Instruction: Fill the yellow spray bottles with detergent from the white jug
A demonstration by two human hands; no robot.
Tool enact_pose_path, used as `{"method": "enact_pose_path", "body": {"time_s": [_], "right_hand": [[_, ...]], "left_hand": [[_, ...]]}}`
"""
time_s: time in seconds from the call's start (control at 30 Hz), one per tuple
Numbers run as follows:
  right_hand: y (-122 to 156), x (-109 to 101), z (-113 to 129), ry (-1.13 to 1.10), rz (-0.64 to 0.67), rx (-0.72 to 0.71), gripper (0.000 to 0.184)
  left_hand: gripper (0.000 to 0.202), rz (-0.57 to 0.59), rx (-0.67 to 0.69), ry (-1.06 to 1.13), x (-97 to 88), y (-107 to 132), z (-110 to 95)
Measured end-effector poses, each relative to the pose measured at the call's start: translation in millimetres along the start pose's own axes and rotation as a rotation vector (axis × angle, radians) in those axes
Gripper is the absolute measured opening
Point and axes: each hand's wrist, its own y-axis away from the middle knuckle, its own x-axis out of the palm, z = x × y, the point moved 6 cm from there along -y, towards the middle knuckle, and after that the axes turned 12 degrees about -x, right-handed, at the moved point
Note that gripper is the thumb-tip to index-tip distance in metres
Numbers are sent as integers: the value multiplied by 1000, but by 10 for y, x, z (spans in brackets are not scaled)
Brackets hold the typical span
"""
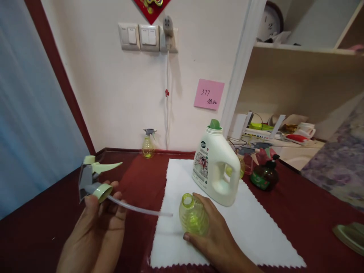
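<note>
My left hand (99, 227) grips a grey and pale green spray nozzle (90, 180) by its collar, and its clear dip tube (139, 209) points right, toward the bottle. My right hand (214, 229) is wrapped around a small translucent yellow-green spray bottle (193, 218), its open mouth tilted up toward me. The nozzle and bottle are apart. Behind my right hand stands a large pale green detergent jug (212, 163) with a green piece (214, 124) in its uncapped neck. Both rest over a white cloth (173, 246) with a scalloped edge.
A yellow spray bottle (148, 144) stands against the wall. Right of the jug are more spray bottles and a dark green pump bottle (265, 175). A white cord (167, 113) hangs from the socket. A greenish object (351, 236) lies at the dark red table's (309, 223) right edge.
</note>
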Motion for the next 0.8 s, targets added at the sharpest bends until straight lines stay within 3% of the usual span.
{"method": "enact_pose_path", "body": {"time_s": [0.1,0.27,0.47,0.6,0.73,0.8], "right_hand": [[39,27,66,74,44,-100,82],[74,67,160,184,44,-303,87],[67,71,178,216,40,-309,89],[62,88,212,229,43,-335,90],[65,120,242,214,54,-360,92],[65,130,265,184,62,-365,92]], "left_hand": [[30,39,73,50,70,131,-43],[19,15,103,27,100,360,-38],[22,70,112,-5,21,314,13],[45,110,155,-41,71,329,24],[67,79,23,-232,99,330,251],[63,180,-76,-386,149,358,452]]}}
